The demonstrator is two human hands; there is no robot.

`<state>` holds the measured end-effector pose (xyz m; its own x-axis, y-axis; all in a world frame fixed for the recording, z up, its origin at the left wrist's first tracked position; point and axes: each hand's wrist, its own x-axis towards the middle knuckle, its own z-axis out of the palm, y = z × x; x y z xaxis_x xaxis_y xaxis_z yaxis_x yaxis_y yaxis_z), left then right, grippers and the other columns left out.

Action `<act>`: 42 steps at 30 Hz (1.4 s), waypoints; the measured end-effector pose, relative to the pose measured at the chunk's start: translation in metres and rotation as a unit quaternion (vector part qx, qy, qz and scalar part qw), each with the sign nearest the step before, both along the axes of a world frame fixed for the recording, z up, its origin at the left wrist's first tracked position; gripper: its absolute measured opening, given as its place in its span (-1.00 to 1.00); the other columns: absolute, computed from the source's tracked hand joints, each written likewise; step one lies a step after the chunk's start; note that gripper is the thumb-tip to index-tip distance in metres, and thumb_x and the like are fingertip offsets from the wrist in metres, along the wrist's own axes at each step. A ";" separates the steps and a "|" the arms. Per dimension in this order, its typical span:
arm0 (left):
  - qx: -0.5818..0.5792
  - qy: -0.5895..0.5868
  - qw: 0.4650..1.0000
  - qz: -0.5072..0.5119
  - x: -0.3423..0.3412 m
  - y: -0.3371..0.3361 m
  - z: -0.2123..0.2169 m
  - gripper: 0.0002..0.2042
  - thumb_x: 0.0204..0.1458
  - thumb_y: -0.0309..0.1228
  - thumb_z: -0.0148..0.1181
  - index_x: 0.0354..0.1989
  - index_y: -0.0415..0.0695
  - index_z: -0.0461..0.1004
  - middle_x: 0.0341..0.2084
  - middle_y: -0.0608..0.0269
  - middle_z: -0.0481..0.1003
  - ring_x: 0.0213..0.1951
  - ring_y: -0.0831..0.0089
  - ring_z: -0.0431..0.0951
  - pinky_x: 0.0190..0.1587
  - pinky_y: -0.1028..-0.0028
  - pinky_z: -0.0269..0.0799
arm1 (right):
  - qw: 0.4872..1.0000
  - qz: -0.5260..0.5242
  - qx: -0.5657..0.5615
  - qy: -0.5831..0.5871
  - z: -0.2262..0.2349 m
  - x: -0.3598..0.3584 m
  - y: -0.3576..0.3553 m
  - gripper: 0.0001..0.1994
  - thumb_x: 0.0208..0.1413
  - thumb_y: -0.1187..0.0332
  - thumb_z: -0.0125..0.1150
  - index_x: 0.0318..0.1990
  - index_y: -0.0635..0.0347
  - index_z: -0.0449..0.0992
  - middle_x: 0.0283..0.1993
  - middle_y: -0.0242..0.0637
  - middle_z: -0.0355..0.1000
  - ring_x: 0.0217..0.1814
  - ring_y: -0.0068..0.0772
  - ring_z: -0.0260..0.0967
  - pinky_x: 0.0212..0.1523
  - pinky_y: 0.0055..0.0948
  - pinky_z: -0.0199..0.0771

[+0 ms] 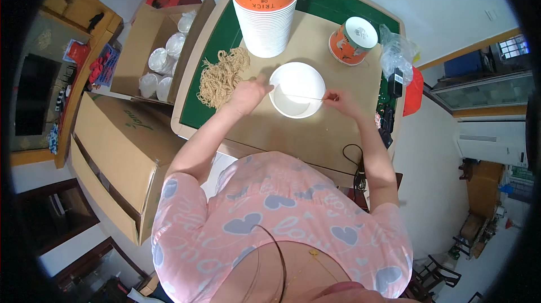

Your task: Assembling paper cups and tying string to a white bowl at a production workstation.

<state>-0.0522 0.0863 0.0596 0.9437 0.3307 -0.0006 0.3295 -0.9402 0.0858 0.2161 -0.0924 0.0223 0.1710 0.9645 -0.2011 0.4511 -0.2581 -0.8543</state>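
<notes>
Left hand (249, 93) at left rim of white round paper bowl (297, 90), fingers pinching end of thin pale string (301, 98). Right hand (340, 102) at bowl's right rim, pinching other end; string stretched taut across bowl mouth. Bowl sits on tan cardboard sheet (315, 134) over green table (217, 43). Heap of tan twine strands (221, 76) just left of bowl. Tall stack of white paper cups with orange band (265, 7) behind bowl. Orange-and-white cup lying on side (353, 40) at right rear. Open cardboard box (141, 49) with clear lids left of table.

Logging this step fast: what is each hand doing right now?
Left hand: closed, pinching one end of a thin string stretched over the white paper bucket.
Right hand: closed, pinching the string's other end.
</notes>
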 end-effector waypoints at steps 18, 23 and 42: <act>-0.679 -0.281 0.643 0.215 0.072 -0.068 -0.037 -0.81 0.12 -0.39 -0.04 -0.35 -0.20 0.49 -0.68 0.29 0.38 -0.66 0.54 0.32 -0.62 0.58 0.19 | 0.942 -0.242 0.230 -0.025 0.028 -0.009 0.056 -0.83 0.03 0.45 0.09 -0.20 0.21 0.47 -0.47 -0.27 0.46 -0.38 -0.50 0.40 -0.35 -0.55 0.39; -0.828 -0.374 0.371 0.192 0.067 -0.057 -0.013 -0.76 0.20 -0.35 -0.18 -0.29 -0.25 0.37 -0.61 0.30 0.36 -0.65 0.62 0.26 -0.64 0.65 0.12 | 0.943 -0.181 -0.030 0.278 0.054 -0.104 0.007 -0.67 0.10 0.42 0.06 0.04 0.24 0.28 -0.46 -0.27 0.45 -0.44 -0.57 0.40 -0.41 -0.61 0.39; -0.700 -0.269 0.602 0.274 0.013 -0.090 -0.059 -0.78 0.17 -0.35 -0.06 -0.27 -0.21 0.50 -0.44 0.38 0.48 -0.43 0.67 0.38 -0.27 0.62 0.32 | 0.547 -0.487 0.226 0.642 -0.064 -0.080 -0.044 -0.85 0.15 0.49 -0.08 -0.13 0.17 0.31 -0.45 -0.34 0.30 -0.51 -0.58 0.20 -0.38 -0.59 0.36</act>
<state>-0.0390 -0.0038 0.0009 0.6818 0.6233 -0.3830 0.1274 0.4144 0.9011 0.1357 -0.1363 -0.0418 0.6465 0.5423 -0.5365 -0.7591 0.5271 -0.3820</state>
